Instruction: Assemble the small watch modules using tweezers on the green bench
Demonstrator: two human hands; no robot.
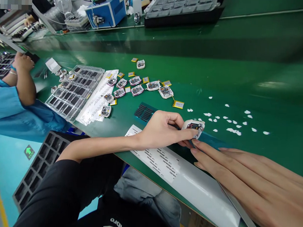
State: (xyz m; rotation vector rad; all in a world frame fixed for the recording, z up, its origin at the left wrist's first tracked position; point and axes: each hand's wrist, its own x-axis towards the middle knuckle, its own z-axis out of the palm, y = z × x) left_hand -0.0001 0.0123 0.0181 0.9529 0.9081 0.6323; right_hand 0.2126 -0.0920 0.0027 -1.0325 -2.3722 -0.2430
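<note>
My left hand (163, 128) reaches across the green bench and pinches a small white electronic module (194, 125) with an exposed circuit board, holding it just above the table. My right hand (241, 173) lies flat beside it, fingers stretched out and pressed on a white label sheet (179, 174) at the bench's near edge. The right fingertips nearly touch the module from below.
Several more modules (137, 86) and small yellow-edged batteries (178, 104) lie scattered at centre. A clear compartment tray (75, 91) and label strips (97, 98) sit to the left. White paper bits (230, 124) dot the right. A co-worker's arm (20, 79) in blue rests at far left.
</note>
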